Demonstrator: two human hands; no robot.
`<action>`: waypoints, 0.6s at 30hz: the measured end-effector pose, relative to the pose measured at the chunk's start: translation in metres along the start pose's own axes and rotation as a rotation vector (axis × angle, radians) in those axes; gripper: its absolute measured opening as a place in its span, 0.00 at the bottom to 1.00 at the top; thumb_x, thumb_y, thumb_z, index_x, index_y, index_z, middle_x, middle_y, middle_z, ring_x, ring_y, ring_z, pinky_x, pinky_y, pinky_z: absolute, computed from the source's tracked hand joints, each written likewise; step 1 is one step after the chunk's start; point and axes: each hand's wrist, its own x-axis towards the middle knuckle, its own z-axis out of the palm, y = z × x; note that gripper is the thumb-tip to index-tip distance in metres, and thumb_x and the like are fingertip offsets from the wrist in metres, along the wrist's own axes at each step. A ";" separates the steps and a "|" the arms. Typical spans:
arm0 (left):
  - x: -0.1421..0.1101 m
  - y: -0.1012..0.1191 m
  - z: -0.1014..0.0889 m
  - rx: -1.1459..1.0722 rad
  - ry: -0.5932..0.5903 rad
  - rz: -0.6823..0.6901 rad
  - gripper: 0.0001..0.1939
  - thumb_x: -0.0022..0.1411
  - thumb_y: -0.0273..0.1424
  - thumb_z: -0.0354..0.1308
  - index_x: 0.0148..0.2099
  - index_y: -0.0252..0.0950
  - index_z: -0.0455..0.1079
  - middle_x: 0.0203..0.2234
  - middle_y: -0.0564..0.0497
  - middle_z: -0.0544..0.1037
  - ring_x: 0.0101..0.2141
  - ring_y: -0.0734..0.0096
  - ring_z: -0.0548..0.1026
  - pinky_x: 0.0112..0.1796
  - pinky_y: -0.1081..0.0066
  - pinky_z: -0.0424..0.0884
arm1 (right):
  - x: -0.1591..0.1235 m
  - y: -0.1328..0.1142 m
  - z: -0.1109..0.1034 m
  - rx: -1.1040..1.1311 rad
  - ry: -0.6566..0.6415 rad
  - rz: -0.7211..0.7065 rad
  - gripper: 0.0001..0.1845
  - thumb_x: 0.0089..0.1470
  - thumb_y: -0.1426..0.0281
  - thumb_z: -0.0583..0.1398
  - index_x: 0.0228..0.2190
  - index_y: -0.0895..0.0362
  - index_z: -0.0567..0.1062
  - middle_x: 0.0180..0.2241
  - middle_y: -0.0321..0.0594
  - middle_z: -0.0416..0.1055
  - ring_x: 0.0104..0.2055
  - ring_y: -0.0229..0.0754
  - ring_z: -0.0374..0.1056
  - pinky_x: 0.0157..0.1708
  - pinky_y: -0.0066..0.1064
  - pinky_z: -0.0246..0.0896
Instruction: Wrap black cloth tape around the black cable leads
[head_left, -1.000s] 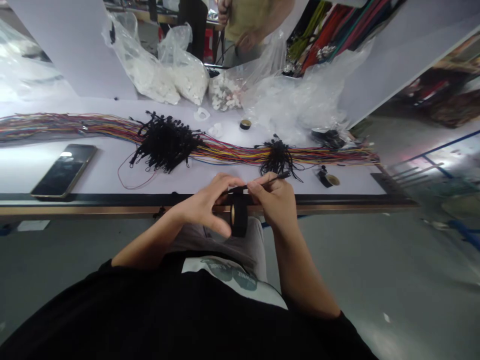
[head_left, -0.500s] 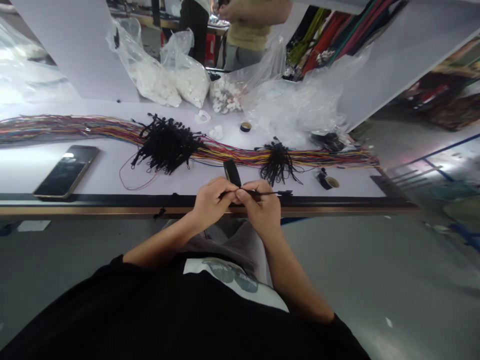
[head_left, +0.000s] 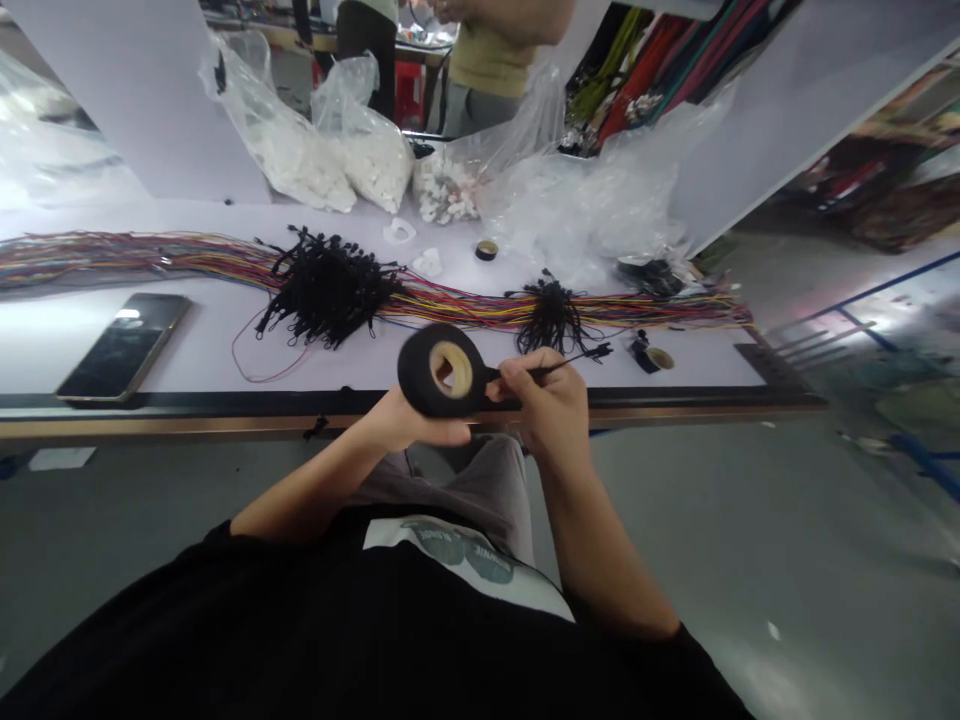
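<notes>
My left hand [head_left: 409, 420] is at the front edge of the table, behind and below a roll of black tape [head_left: 416, 375]. Its thumb stretches along under the roll, and the roll hides the other fingers. The roll's flat side and its pale core face me. My right hand [head_left: 551, 400] pinches a thin black cable [head_left: 566, 362] between thumb and fingers. The cable's connector end sticks out to the right, and a short black strip joins its other side to the roll. Behind the hands lie a small bunch of black cables [head_left: 551, 315] and a larger pile [head_left: 326, 285].
A long bundle of coloured wires [head_left: 465, 305] runs across the table. A phone [head_left: 124, 345] lies at left, a smaller tape roll [head_left: 658, 359] at right and another [head_left: 486, 250] farther back. Plastic bags of white parts [head_left: 379, 170] stand behind. Another person [head_left: 491, 60] is beyond.
My hands were close together, with the roll edge-on above them. Now they are apart, the left hand is at the roll, and the roll has turned flat side towards me.
</notes>
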 end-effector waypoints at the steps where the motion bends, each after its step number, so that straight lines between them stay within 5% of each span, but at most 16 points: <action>1: -0.002 0.002 -0.001 0.077 -0.070 0.048 0.31 0.32 0.38 0.72 0.42 0.38 0.67 0.34 0.50 0.72 0.36 0.67 0.71 0.35 0.69 0.69 | 0.002 0.000 -0.002 0.018 0.015 0.024 0.12 0.45 0.62 0.63 0.21 0.53 0.67 0.15 0.29 0.68 0.18 0.36 0.65 0.22 0.30 0.61; 3: -0.006 0.004 -0.004 0.187 -0.244 0.088 0.44 0.23 0.36 0.75 0.47 0.39 0.65 0.43 0.46 0.69 0.42 0.61 0.70 0.40 0.67 0.69 | 0.005 -0.002 -0.006 -0.063 0.015 -0.001 0.11 0.43 0.63 0.64 0.20 0.54 0.68 0.15 0.30 0.68 0.18 0.35 0.64 0.23 0.29 0.61; 5: -0.006 0.004 -0.005 0.217 -0.336 0.070 0.45 0.26 0.39 0.74 0.50 0.39 0.63 0.44 0.46 0.68 0.39 0.64 0.70 0.37 0.68 0.69 | 0.003 -0.008 -0.009 -0.210 -0.013 -0.073 0.09 0.42 0.65 0.65 0.19 0.55 0.71 0.18 0.32 0.71 0.22 0.37 0.67 0.27 0.30 0.61; 7: -0.003 0.000 -0.003 0.237 -0.251 0.049 0.34 0.41 0.40 0.68 0.49 0.38 0.61 0.39 0.49 0.69 0.33 0.71 0.69 0.33 0.71 0.66 | 0.000 -0.013 -0.009 -0.309 -0.029 -0.129 0.08 0.42 0.65 0.65 0.19 0.55 0.72 0.21 0.33 0.72 0.26 0.38 0.68 0.29 0.31 0.61; 9: 0.002 -0.006 0.003 0.319 -0.040 0.076 0.19 0.53 0.35 0.61 0.46 0.38 0.61 0.31 0.53 0.68 0.29 0.75 0.67 0.32 0.73 0.64 | -0.004 -0.015 -0.008 -0.345 -0.022 -0.167 0.09 0.43 0.65 0.64 0.19 0.54 0.72 0.22 0.34 0.72 0.27 0.38 0.68 0.29 0.31 0.60; 12: 0.010 -0.011 0.009 0.543 0.173 0.225 0.04 0.55 0.28 0.57 0.34 0.37 0.65 0.27 0.54 0.68 0.31 0.74 0.67 0.34 0.73 0.63 | -0.009 -0.012 -0.004 -0.320 0.021 -0.174 0.09 0.43 0.64 0.64 0.19 0.54 0.71 0.20 0.32 0.70 0.25 0.37 0.66 0.27 0.30 0.59; 18: 0.015 -0.015 0.007 0.802 0.242 0.427 0.09 0.58 0.25 0.52 0.25 0.35 0.64 0.24 0.52 0.69 0.29 0.73 0.68 0.32 0.73 0.65 | -0.014 0.000 0.008 -0.051 -0.121 0.014 0.09 0.48 0.62 0.62 0.26 0.54 0.68 0.15 0.27 0.65 0.17 0.34 0.62 0.20 0.27 0.57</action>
